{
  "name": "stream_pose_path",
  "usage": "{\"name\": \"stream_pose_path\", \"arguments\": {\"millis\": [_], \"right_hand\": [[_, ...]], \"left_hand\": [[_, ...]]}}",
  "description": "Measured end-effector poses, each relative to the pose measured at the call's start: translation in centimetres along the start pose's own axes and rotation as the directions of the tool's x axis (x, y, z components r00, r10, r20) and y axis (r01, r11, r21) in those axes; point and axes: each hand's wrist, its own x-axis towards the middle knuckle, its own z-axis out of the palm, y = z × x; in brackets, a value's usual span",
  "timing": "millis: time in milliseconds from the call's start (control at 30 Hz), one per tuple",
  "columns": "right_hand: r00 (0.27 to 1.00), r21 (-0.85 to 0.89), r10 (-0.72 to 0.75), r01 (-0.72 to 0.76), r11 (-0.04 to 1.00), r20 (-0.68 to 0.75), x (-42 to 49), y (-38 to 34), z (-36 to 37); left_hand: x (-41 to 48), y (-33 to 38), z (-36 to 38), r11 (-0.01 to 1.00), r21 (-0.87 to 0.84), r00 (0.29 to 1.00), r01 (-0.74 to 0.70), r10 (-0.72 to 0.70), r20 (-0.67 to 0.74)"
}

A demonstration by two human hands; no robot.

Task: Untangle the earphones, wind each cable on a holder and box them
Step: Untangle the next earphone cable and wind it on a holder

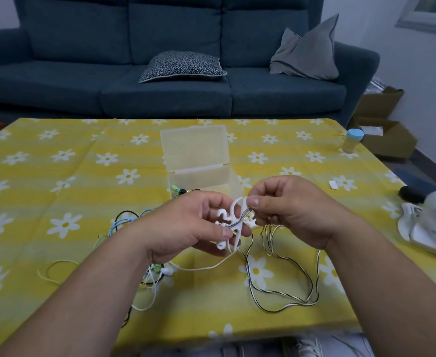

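Yellow daisy-print cloth covers the surface (57,181) in front of a blue sofa (160,81). Just in front of the open clear box (199,153), a white holder (233,215) sits in the left grip (186,225), fingers and thumb curled round it. The right grip (289,210), touching the holder's right side, pinches the striped cable (284,292) laid across it. The rest of that cable trails in loops on the cloth, nearer than the box. A tangle of earphones (132,222) lies front-left of the box. A blue-capped bottle (352,141) stands well to its right.
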Motion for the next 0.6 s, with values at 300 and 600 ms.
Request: {"name": "stream_pose_path", "arguments": {"millis": [300, 600], "right_hand": [[0.997, 0.090, -0.042, 0.048, 0.995, -0.062, 0.37, -0.48, 0.03], [0.989, 0.112, -0.066, 0.081, 0.990, -0.131, 0.82, -0.31, 0.22]], "left_hand": [[0.46, -0.50, -0.04, 1.000, -0.015, 0.995, 0.017, -0.019, -0.096], [0.54, -0.25, 0.04, 1.000, -0.013, 0.999, -0.020, 0.019, -0.025]]}}
